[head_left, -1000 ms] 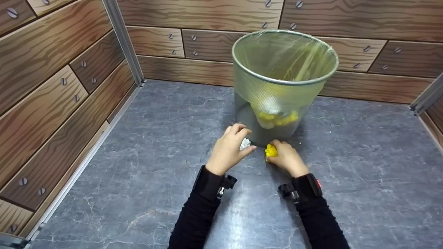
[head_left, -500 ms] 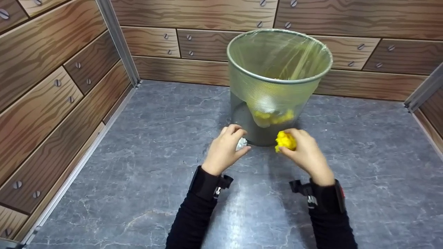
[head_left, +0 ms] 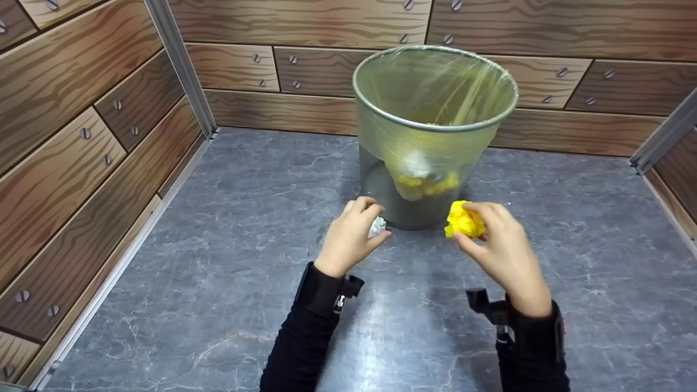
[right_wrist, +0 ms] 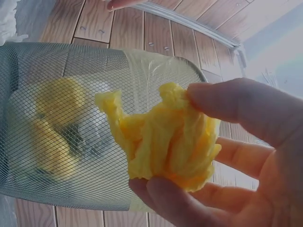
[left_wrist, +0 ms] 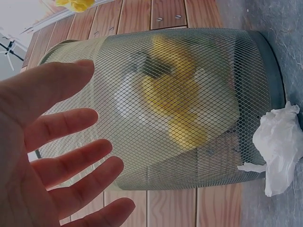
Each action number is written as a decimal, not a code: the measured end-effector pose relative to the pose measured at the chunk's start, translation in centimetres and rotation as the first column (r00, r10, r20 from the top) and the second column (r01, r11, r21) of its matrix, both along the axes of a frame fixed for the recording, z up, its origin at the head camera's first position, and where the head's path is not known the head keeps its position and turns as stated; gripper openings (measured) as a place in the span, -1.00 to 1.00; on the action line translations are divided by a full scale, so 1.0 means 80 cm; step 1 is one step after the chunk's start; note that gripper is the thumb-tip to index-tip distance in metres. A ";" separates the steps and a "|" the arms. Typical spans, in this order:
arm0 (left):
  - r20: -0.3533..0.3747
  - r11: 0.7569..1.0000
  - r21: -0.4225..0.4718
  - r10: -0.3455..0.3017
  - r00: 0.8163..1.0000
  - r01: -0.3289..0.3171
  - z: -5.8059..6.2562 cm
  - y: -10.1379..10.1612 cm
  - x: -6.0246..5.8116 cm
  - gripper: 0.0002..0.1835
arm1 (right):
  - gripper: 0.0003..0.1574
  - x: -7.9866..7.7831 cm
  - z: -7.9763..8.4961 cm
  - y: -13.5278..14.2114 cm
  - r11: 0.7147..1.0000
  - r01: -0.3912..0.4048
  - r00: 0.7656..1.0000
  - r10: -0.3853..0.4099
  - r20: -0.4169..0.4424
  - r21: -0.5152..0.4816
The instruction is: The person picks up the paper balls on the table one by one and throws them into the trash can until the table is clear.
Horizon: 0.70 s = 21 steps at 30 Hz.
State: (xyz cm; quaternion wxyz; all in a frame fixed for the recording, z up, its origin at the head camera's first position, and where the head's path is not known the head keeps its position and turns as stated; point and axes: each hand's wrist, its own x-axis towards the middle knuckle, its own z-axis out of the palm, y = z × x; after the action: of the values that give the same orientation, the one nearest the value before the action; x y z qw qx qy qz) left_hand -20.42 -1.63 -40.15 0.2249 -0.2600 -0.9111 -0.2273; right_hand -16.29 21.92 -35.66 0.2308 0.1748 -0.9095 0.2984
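My right hand (head_left: 509,253) pinches a yellow crumpled paper ball (head_left: 464,220) between thumb and fingertips, raised off the floor in front of the bin's right side. In the right wrist view the yellow paper (right_wrist: 165,142) shows loose folds and a corner sticking out. My left hand (head_left: 347,239) hovers with spread, slightly bent fingers and grips nothing. Partly hidden behind it in the head view is a white crumpled paper (head_left: 377,226). The left wrist view shows this white paper (left_wrist: 279,142) on the floor against the foot of the mesh wastebasket (head_left: 373,174).
A yellowish plastic liner (head_left: 468,103) is folded over the bin's rim. Through the mesh, yellow crumpled papers (left_wrist: 173,94) and a white one (left_wrist: 128,97) show inside. Wood-patterned panels (head_left: 277,111) stand behind and to the left of the grey marbled floor (head_left: 245,218).
My right hand has lifted the yellow paper off the floor and moved it right, turning it into fuller view. The left hand has stayed nearly still over the white paper.
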 end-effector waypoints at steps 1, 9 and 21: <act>-0.002 1.000 0.000 0.000 1.000 0.000 0.000 -0.001 0.000 -0.65 | -0.47 0.001 0.001 -0.002 1.000 -0.001 1.000 0.001 -0.006 -0.009; -0.006 1.000 -0.011 0.003 1.000 -0.003 0.002 -0.004 0.001 -0.64 | -0.50 0.004 0.032 -0.012 0.990 0.013 0.978 -0.043 -0.205 -0.144; -0.020 1.000 -0.005 0.000 1.000 0.000 0.002 -0.003 0.002 -0.63 | -0.44 -0.061 0.140 -0.030 0.945 0.094 0.927 -0.198 -0.319 -0.312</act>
State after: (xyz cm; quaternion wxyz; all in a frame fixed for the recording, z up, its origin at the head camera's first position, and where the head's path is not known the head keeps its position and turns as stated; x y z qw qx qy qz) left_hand -20.26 -1.89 -39.98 0.2332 -0.2628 -0.9095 -0.2223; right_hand -21.16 19.51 -24.46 0.4318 0.1198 -0.8112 0.3756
